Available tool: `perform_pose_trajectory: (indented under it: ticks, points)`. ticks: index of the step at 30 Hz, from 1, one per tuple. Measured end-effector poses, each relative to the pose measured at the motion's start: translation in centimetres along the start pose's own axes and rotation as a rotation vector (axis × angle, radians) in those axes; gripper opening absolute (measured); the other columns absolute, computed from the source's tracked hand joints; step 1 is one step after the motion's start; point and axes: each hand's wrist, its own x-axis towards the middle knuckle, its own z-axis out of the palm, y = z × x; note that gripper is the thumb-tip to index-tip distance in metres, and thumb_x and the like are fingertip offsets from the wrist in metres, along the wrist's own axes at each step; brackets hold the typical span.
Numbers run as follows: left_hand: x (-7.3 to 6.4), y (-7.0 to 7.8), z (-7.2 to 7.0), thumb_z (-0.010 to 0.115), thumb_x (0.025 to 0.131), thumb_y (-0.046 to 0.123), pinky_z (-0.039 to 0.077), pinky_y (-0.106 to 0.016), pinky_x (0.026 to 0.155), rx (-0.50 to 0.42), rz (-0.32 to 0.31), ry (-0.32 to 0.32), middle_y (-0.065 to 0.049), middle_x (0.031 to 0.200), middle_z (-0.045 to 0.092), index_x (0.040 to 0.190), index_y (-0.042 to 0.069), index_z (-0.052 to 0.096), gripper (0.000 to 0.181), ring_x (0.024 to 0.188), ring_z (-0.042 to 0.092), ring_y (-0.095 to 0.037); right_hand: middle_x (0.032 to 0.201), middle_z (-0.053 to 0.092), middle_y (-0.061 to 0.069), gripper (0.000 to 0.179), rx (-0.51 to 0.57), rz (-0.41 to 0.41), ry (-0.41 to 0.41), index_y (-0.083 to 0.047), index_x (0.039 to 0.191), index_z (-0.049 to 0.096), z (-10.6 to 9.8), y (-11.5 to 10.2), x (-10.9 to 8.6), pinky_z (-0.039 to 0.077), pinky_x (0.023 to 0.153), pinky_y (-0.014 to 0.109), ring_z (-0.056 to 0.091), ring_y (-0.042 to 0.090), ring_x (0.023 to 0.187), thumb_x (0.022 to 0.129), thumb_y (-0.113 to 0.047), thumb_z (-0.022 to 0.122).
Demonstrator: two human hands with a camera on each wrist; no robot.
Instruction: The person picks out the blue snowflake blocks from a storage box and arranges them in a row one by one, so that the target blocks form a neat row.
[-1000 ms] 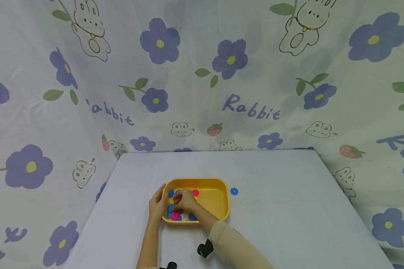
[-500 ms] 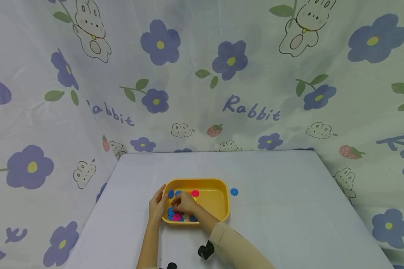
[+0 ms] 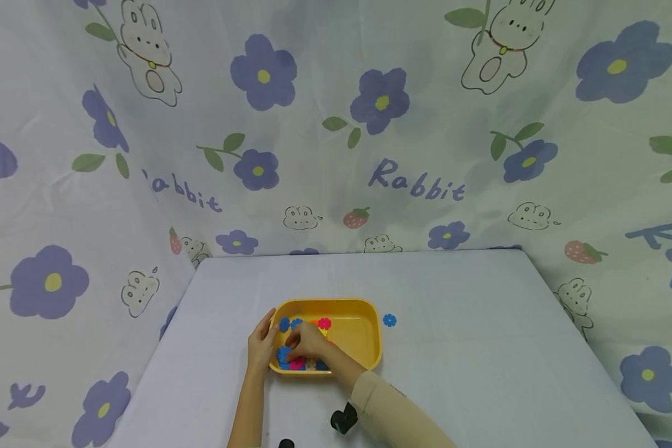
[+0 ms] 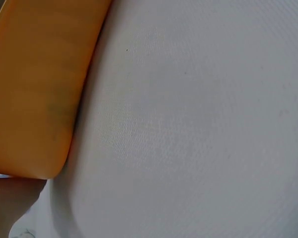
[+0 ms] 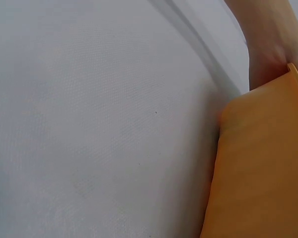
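Note:
A yellow plastic tray sits on the white table, its outer wall filling one side of both wrist views. My left hand grips its left end, thumb by the rim and fingers along the outside. Reaching into the left half, my right hand has its bent fingertips down among small flower-shaped plastic pieces. Blue pieces and a pink piece lie at those fingertips. Another pink piece is beyond the hand. Whether the fingertips pinch a piece is too small to tell.
A single blue flower-shaped piece lies on the table just right of the tray. Dark wrist-camera mounts show near the forearms. Rabbit-and-flower printed cloth hangs behind and beside the table.
The right fingertips have shifted slightly among the pieces. The near pink piece has slid a little to the right. My left hand keeps its grip on the tray.

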Motion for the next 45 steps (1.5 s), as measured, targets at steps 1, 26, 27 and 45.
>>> perform_pose_trajectory:
  ticks: [1, 26, 27, 45]
  points:
    - [0.0, 0.0, 0.0, 0.047, 0.098, 0.005, 0.029, -0.038, 0.11, 0.001, -0.003, 0.002, -0.018, 0.15, 0.031, 0.142, 0.003, 0.039, 0.045, 0.138, 0.027, -0.031, 0.068, 0.063, -0.003, 0.02, 0.0, 0.0, -0.005, -0.002, 0.086, 0.073, 0.0, 0.0, 0.0, 0.05, 0.056, 0.014, 0.053, 0.004, 0.059, 0.071, -0.011, 0.083]
    - [0.1, -0.2, 0.0, 0.047, 0.098, 0.006, 0.035, -0.028, 0.106, -0.011, -0.001, 0.013, -0.02, 0.148, 0.033, 0.142, 0.003, 0.04, 0.045, 0.137, 0.031, -0.032, 0.066, 0.067, 0.022, 0.025, 0.548, 0.102, 0.199, 0.015, 0.097, 0.062, -2.3, 1.8, 0.1, 0.054, 0.043, 0.023, 0.059, 0.012, 0.045, 0.078, 0.004, 0.072]
    - [0.1, -0.2, 0.0, 0.048, 0.098, 0.006, 0.035, -0.028, 0.106, -0.012, -0.001, 0.013, -0.02, 0.148, 0.033, 0.142, 0.003, 0.04, 0.045, 0.136, 0.031, -0.032, 0.069, 0.067, 0.025, 0.023, 0.573, 0.095, 0.202, 0.016, 0.097, 0.062, -2.4, 1.8, 0.2, 0.055, 0.045, 0.025, 0.062, 0.014, 0.047, 0.08, 0.004, 0.07]
    - [0.1, -0.2, 0.0, 0.047, 0.097, 0.004, 0.035, -0.022, 0.104, -0.017, -0.015, 0.022, -0.018, 0.149, 0.033, 0.142, 0.003, 0.04, 0.045, 0.137, 0.031, -0.03, 0.088, 0.069, 0.022, 0.024, 0.657, 0.056, 0.246, 0.014, 0.106, 0.064, -6.8, 1.4, -2.1, 0.054, 0.08, 0.049, 0.07, 0.031, 0.076, 0.09, -0.004, 0.061]
